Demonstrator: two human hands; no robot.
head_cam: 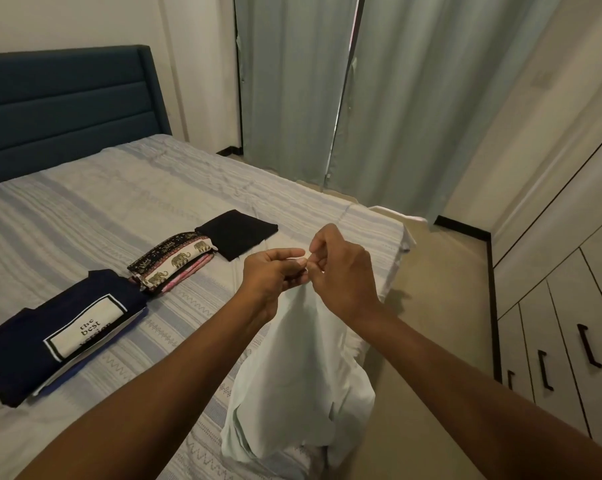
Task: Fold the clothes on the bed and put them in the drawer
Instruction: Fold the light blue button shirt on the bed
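A striped bed [126, 202] is filling the left of the room. Above its near right edge, a pale garment [299, 375] is hanging from the left hand [275, 271] and right hand [341, 268], both pinching its top edge with closed fingertips.

Pale mint garment [299, 368], navy shirt [50, 337], elephant-print cloth [175, 259], black fold [239, 233].

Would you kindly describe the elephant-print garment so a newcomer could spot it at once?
On the striped bed, three folded piles lie in a diagonal row. The elephant-print garment tops the middle pile, between the navy shirt and the plain black piece; only it has cream bands with elephants.
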